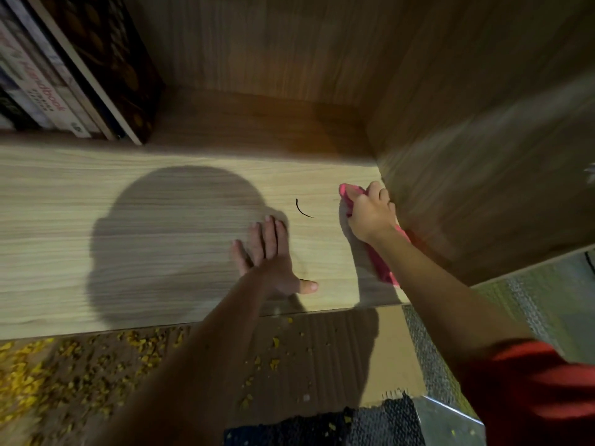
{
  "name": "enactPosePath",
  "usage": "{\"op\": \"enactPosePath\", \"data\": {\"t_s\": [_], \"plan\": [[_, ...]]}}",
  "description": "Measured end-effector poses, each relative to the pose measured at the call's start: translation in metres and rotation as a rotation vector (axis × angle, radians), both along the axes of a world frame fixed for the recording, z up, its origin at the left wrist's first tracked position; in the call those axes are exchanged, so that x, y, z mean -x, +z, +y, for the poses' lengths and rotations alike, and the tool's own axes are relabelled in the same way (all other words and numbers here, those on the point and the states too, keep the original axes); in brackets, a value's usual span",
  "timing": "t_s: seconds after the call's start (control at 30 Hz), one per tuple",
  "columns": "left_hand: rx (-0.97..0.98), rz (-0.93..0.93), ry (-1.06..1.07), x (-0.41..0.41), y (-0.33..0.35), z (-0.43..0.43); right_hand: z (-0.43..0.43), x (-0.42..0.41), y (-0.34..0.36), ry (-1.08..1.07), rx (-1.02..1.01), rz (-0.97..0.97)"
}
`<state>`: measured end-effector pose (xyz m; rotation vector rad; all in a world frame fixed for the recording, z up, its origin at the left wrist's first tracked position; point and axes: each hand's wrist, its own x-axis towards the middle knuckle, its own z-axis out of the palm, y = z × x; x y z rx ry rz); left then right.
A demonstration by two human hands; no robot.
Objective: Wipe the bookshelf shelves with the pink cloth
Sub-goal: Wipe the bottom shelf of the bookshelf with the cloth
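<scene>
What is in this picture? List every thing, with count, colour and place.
shelf: one, pale wood, centre
side panel: one, brown wood, right
books: several, mixed colours, back left on shelf
cloth: one, pink, on shelf by side panel
strand: one, dark, between the hands
flakes: many, yellow, floor
mat: one, dark, bottom edge
sleeve: one, red, lower right
left hand: flat on shelf
right hand: grips cloth
</scene>
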<state>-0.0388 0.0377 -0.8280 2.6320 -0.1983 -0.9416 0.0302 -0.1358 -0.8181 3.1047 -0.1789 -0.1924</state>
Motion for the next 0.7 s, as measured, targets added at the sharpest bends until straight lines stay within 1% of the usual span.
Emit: {"op": "enactPosePath", "data": {"t_s": [0.07, 0.13, 0.2, 0.23, 0.3, 0.37, 0.43, 0.5, 0.57, 0.6, 0.63, 0.7], "plan": [[0.002, 0.001, -0.004, 0.0, 0.0, 0.0, 0.013, 0.02, -0.005, 0.08, 0.0, -0.026], [0.001, 0.006, -0.006, -0.001, -0.001, 0.0, 0.018, 0.044, -0.01, 0.227, -0.01, -0.094], [0.003, 0.014, -0.01, -0.001, 0.0, 0.0, 0.011, 0.046, -0.013, 0.272, -0.008, -0.118], [0.002, 0.011, -0.01, -0.001, -0.001, 0.0, 0.006, 0.036, -0.014, 0.238, 0.006, -0.115], [0.009, 0.005, -0.001, -0.001, -0.001, -0.002, 0.002, 0.012, -0.014, 0.088, 0.018, -0.081], [0.013, -0.005, 0.01, -0.001, -0.001, -0.002, 0.006, -0.005, -0.011, -0.021, -0.006, -0.048], [0.038, -0.005, 0.02, 0.0, 0.002, 0.001, 0.02, -0.003, -0.011, -0.002, -0.027, -0.056], [0.053, -0.074, 0.039, 0.002, 0.004, 0.005, 0.036, 0.019, -0.014, 0.144, -0.05, -0.089], [-0.01, -0.251, 0.057, 0.002, 0.008, 0.013, 0.049, 0.044, -0.018, 0.344, -0.083, -0.132], [-0.054, -0.331, 0.042, 0.001, 0.011, 0.018, 0.05, 0.051, -0.02, 0.399, -0.099, -0.135], [-0.082, -0.374, 0.036, -0.001, 0.013, 0.024, 0.048, 0.051, -0.021, 0.416, -0.103, -0.124], [-0.071, -0.344, 0.078, -0.006, 0.009, 0.038, 0.041, 0.034, -0.019, 0.359, -0.091, -0.092]]}}
